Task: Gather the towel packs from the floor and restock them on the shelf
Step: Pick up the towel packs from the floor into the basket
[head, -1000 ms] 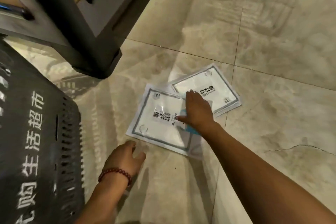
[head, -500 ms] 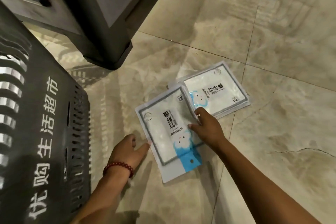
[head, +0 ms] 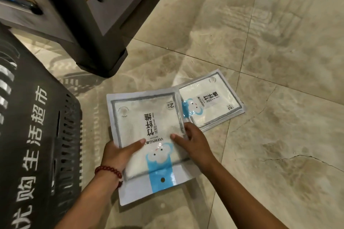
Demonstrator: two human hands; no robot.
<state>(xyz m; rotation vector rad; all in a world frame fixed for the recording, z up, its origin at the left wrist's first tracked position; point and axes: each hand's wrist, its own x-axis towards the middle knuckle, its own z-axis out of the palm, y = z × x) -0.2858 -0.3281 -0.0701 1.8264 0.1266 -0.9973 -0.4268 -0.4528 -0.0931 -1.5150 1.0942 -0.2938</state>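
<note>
The near towel pack sits between my hands, just right of the basket. My left hand pinches its left edge, thumb on top, and my right hand grips its right edge. The second pack lies flat, farther right of the basket. Half a second ago my left hand rested on the floor.

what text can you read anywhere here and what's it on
"优购生活超市": white, on the basket
"竹纤维": near pack
"yunlei云蕾": near pack, by the blue cloud figure; last character unsure
"2": near pack, corner badge
"竹纤维": far pack
"2": far pack, corner
The small print on both packs is too small to read.
</note>
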